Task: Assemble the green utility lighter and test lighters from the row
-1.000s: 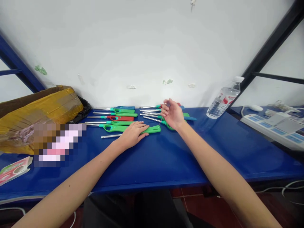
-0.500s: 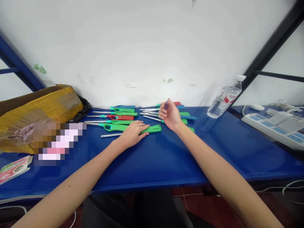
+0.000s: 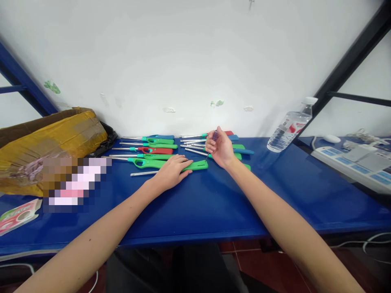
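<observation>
My left hand [image 3: 171, 171] is laid over a green long-nosed lighter [image 3: 200, 165], its thumb on the near side and the fingers across the top, holding it against the table. The lighter's handle end sticks out to the right of the fingers. My right hand [image 3: 222, 151] is closed around a small screwdriver [image 3: 215, 134] with a dark purple handle. Its thin shaft points down to the lighter's right end; whether the tip sits in a hole there I cannot tell. Behind the hands lie more lighters, including a red lighter [image 3: 163, 151] and a blue lighter [image 3: 244, 151].
On the blue table [image 3: 207, 211], a taped cardboard box [image 3: 61, 134] and a card package [image 3: 20, 215] stand at the left. A water bottle [image 3: 288, 128] leans at the right, near a white power strip [image 3: 354, 165]. A white wall [image 3: 189, 61] closes the back.
Both hands keep almost the same pose, the left on the green lighter and the right on the screwdriver. The whole view has shifted very slightly.
</observation>
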{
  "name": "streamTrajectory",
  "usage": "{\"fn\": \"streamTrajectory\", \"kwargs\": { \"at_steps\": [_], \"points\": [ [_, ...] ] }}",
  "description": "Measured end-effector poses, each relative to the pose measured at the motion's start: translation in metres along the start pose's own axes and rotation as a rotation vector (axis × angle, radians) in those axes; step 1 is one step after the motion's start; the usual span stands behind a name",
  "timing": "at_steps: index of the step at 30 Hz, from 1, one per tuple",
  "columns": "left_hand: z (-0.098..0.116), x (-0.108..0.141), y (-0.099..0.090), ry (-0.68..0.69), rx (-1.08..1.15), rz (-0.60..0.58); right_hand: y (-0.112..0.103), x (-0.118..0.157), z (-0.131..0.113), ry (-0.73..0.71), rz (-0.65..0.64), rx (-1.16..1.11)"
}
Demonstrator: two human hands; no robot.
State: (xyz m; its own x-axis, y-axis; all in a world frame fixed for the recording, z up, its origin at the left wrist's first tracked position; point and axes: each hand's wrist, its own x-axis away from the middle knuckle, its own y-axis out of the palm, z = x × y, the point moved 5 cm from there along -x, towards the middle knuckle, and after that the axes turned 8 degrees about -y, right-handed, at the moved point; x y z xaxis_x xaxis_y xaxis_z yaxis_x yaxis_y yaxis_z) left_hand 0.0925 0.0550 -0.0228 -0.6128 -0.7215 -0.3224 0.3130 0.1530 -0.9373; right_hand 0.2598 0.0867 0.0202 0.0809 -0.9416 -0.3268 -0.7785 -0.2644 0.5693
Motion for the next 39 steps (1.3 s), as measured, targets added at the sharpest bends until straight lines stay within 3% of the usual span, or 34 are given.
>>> {"fn": "streamTrajectory", "kwargs": {
  "at_steps": [14, 21, 28, 39],
  "points": [
    [0.0, 0.001, 0.0, 0.003, 0.012, 0.006, 0.001, 0.001, -0.001, 0.0, 0.025, 0.04],
    [0.0, 0.0, 0.001, 0.004, -0.007, 0.005, 0.002, 0.001, 0.004, -0.002, -0.027, 0.05],
    [-0.001, 0.001, 0.002, 0.002, 0.027, 0.014, 0.007, 0.002, -0.004, -0.12, -0.137, 0.214],
    [0.002, 0.0, 0.001, -0.007, -0.002, -0.013, 0.012, 0.003, -0.002, -0.004, -0.087, 0.127]
  ]
}}
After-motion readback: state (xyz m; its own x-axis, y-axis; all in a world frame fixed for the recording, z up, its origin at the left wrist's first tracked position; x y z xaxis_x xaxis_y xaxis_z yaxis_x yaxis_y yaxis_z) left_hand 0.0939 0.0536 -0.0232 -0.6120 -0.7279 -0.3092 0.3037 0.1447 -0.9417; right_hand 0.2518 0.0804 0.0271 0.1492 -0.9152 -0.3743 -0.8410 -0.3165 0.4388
